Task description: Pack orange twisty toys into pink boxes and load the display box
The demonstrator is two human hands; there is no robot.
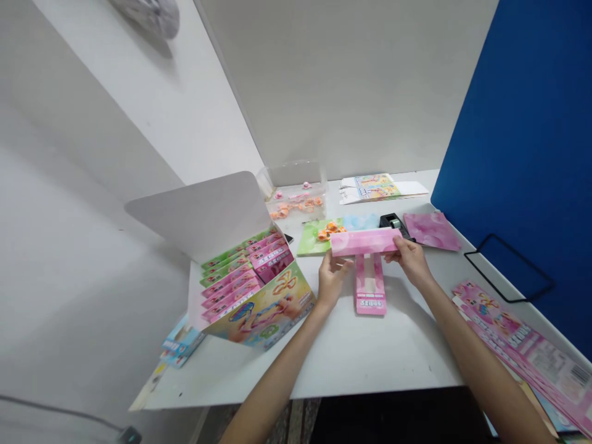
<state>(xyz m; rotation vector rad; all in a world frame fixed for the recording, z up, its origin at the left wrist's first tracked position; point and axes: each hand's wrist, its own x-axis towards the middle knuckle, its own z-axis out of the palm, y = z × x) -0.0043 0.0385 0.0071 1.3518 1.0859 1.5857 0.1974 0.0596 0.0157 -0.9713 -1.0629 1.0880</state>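
Both hands hold one long pink carton [365, 242] level above the white table [370, 364], near its middle. The left hand [332, 272] pinches the left end of it, thumb on top and fingers closed underneath, and the right hand [411, 256] grips the right end in the same way, fingers pressed on the cardboard. Directly below the carton, between the two wrists, a smaller pink window card [370, 288] lies on the table with its printed label toward the person (whether it is joined to the carton above, I cannot tell). Left of the left hand stands an open display box [259, 305] with its white lid raised, filled with rows of green and pink packs [245, 268]. Behind the carton there is a green card [311, 242] with small orange pieces on it, and a black tape dispenser [392, 221] just beside the right hand. A pink sheet [432, 230] lies to the right of the dispenser. Farther back stands a clear plastic tub [296, 191] with orange and pink small parts inside. At the right edge of the table lies a pile of flat printed cartons [522, 345], beside a blue partition [522, 154].
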